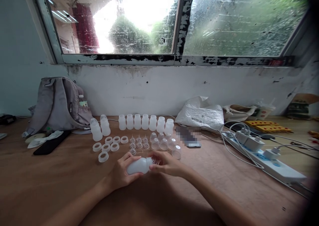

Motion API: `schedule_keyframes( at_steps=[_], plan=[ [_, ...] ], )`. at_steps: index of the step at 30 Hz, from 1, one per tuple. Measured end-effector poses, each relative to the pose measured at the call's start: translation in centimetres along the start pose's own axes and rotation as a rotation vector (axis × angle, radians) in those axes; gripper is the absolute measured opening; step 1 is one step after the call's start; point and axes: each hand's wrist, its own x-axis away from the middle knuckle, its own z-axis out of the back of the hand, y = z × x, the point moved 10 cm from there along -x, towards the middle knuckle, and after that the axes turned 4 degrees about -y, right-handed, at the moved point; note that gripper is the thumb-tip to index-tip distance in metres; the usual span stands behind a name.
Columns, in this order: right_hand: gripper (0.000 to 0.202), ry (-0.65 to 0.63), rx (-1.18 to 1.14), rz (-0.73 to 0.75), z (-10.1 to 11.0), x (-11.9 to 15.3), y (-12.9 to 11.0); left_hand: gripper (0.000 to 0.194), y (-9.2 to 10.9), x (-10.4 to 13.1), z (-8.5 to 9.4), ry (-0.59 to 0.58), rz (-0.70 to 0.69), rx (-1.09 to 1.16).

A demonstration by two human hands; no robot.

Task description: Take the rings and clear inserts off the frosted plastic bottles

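A frosted white bottle [138, 166] lies sideways above the table's near part, its neck pointing right. My left hand [122, 171] is wrapped round its body. At the neck, the fingers of my right hand [165, 163] pinch a small clear piece, probably a nipple, partly hidden by the fingers. Beyond my hands are several clear nipples [139, 145], with white rings [106, 147] to their left and clear domed caps [163, 144] to their right. Several open bottles [137, 122] stand in a row behind. Two bottles with tops fitted [96, 129] stand at the row's left.
A grey backpack [59, 103] leans by the wall at the left, near a black pouch [52, 143]. A silver bag [201, 113] and a phone [193, 143] lie right of centre. A white power strip [264, 158] with cables crosses the right side.
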Motion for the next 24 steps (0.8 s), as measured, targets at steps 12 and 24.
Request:
schedule_keyframes(
  at_steps=[12, 24],
  plan=[
    [0.018, 0.097, 0.502, -0.464, 9.5, 3.1, 8.4, 0.038, -0.5, -0.6, 1.1, 0.008, 0.084, 0.115],
    [0.037, 0.204, -0.314, -0.056, 5.2, 0.3, 3.2, 0.036, -1.4, -0.6, 1.6, 0.064, 0.141, 0.111]
  ],
)
